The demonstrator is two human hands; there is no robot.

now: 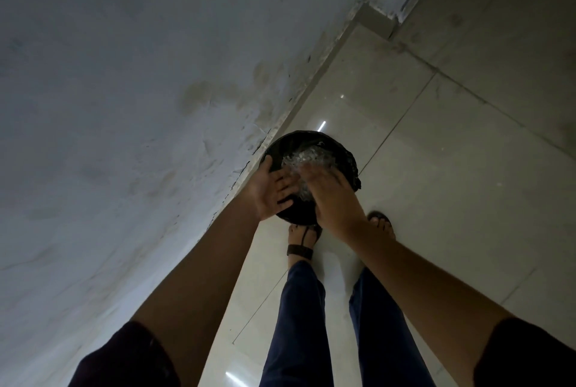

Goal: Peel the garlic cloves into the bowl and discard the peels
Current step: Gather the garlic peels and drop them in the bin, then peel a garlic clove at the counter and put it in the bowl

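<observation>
Discarding the peels looks to be the step in hand: the person stands over a black-lined bin (344, 154) set on the tiled floor (436, 168) against the grey wall (124, 106) on the left. The left hand (274, 191) hangs above the bin's near-left rim, palm up, fingers spread and holding nothing. Pale crumpled scraps (299, 159) lie inside the bin, just beyond both hands; they may be peels or clear wrap. The right hand (330, 196) hovers over the bin's near side, back to the camera, its fingers blurred, so whether it pinches anything cannot be told. Next, any clinging peel probably needs brushing off directly over the opening.
</observation>
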